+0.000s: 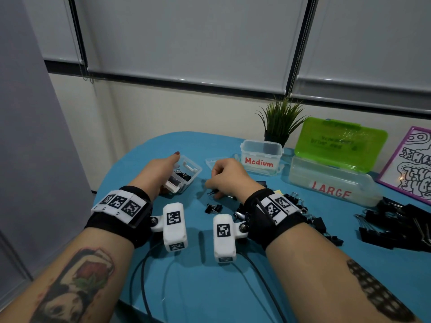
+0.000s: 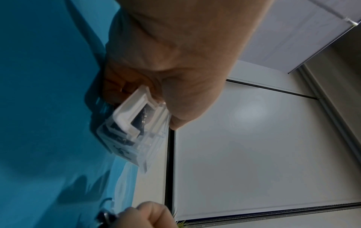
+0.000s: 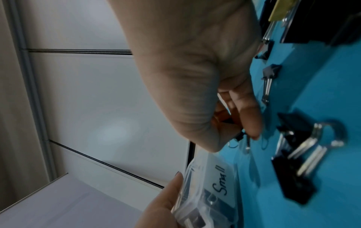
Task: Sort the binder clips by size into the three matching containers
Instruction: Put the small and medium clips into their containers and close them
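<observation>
Left hand (image 1: 161, 170) has its grip clamped round the small box (image 1: 186, 176). Right hand's (image 1: 229, 177) grip pinches a small clip (image 3: 239, 136) on the blue counter (image 1: 210, 287). Medium box (image 1: 262, 157) at 1 o'clock, large box (image 1: 331, 183) and loose clips (image 1: 394, 224) at 3. Grey blinds (image 1: 186, 36) behind.

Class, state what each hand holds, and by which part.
Left hand grips the small clear plastic container by its side wall. Right hand pinches a small black binder clip; where is hidden.

Teal oval table (image 1: 210, 287) against cream wall (image 1: 163, 108). Grey roller blinds (image 1: 186, 36) drawn over windows, dark frames between. Grey panel (image 1: 23, 136) far left. Potted grass plant (image 1: 281, 122) at table's back edge. Even, soft light.
</observation>
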### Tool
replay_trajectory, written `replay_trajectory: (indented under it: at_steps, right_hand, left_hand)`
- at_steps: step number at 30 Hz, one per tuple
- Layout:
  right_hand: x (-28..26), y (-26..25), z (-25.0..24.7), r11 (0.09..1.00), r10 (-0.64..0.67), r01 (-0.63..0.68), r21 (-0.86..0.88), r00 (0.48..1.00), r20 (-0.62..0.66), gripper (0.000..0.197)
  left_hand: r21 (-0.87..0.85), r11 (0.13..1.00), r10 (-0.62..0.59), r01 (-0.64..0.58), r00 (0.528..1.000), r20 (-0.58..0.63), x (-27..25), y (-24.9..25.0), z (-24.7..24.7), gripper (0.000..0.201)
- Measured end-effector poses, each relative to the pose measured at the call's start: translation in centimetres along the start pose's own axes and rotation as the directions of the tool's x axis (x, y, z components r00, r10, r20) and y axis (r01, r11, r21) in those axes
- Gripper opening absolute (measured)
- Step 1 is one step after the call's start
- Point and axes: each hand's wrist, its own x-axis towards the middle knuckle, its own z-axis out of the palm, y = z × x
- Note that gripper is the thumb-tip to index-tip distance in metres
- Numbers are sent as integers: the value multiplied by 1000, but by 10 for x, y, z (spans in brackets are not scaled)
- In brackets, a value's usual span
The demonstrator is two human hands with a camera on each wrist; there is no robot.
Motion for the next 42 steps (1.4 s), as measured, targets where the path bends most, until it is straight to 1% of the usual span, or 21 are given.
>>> replay_trajectory:
  at_steps: [4, 8, 10, 11, 13, 15, 16, 18, 20, 21, 22, 24, 25, 27, 30, 33, 35, 36, 37, 40, 42]
  right_hand:
    - [4, 0, -5, 969, -43, 79, 236, 987, -155, 21]
    - [4, -7, -1, 856, -112, 214, 470, 965, -235, 21]
    - [3, -9, 2, 805, -133, 236, 544, 966, -222, 22]
    - [2, -10, 5, 786, -146, 230, 574, 971, -190, 23]
    - [1, -10, 9, 784, -195, 221, 580, 975, -108, 23]
    - [-1, -12, 10, 807, -237, 237, 541, 969, -71, 18]
    - [-2, -12, 9, 815, -235, 244, 525, 968, -86, 15]
    - [0, -11, 4, 862, -179, 241, 447, 968, -176, 7]
    - [3, -7, -3, 957, -102, 163, 239, 964, -247, 7]
    - [5, -5, -7, 991, -60, 83, 102, 975, -214, 8]
    - [4, -4, -12, 999, -4, -1, -35, 991, -137, 11]
    - [1, -5, -18, 964, 101, -97, -249, 995, 3, 29]
    - [-2, -7, -20, 945, 128, -114, -307, 991, 27, 39]
    - [-6, -12, -24, 908, 147, -127, -399, 989, 20, 54]
    - [-16, -18, -27, 825, 211, -149, -545, 976, 53, 59]
    - [-23, -22, -27, 776, 254, -130, -618, 960, 116, 75]
    - [-26, -23, -27, 782, 261, -104, -614, 950, 171, 89]
    - [-27, -24, -27, 789, 258, -88, -609, 946, 198, 90]
    - [-29, -25, -27, 795, 249, -66, -602, 942, 225, 85]
    - [-32, -27, -23, 843, 210, -35, -538, 940, 268, 52]
    - [-33, -28, -21, 866, 197, -33, -499, 940, 280, 40]
  left_hand:
    - [58, 998, 18, -18, 1000, 0, -2, 0, 0, 43]
    - [182, 981, 54, -61, 998, 43, -5, 2, 3, 46]
    - [204, 976, 61, -78, 994, 88, -8, 3, 6, 45]
    - [191, 978, 59, -78, 993, 106, -9, 3, 8, 45]
    - [152, 986, 49, -68, 991, 122, -10, 2, 9, 45]
    - [137, 989, 45, -62, 991, 126, -9, 1, 8, 48]
    - [134, 989, 38, -56, 991, 128, -8, 0, 7, 49]
    - [122, 991, 37, -52, 992, 119, -6, -1, 5, 50]
    - [102, 994, 31, -42, 994, 107, -6, -1, 4, 49]
    - [99, 994, 27, -38, 994, 104, -6, 0, 4, 50]
    - [100, 994, 26, -36, 995, 100, -5, -1, 4, 50]
    - [114, 993, 26, -37, 996, 89, -5, 0, 4, 48]
    - [121, 992, 33, -43, 996, 84, -5, -1, 4, 48]
    - [146, 988, 32, -43, 997, 77, -5, 0, 4, 49]
    - [157, 986, 47, -58, 996, 77, -5, 0, 3, 50]
    - [169, 985, 35, -47, 996, 77, -6, 0, 2, 50]
    - [158, 986, 38, -51, 996, 85, -6, 0, 2, 48]
    - [148, 988, 32, -45, 996, 89, -6, 0, 2, 48]
    - [144, 989, 26, -40, 995, 94, -7, 0, 2, 48]
    - [141, 989, 31, -44, 995, 91, -7, 1, 3, 50]
    - [163, 985, 41, -55, 996, 84, -6, 1, 4, 49]
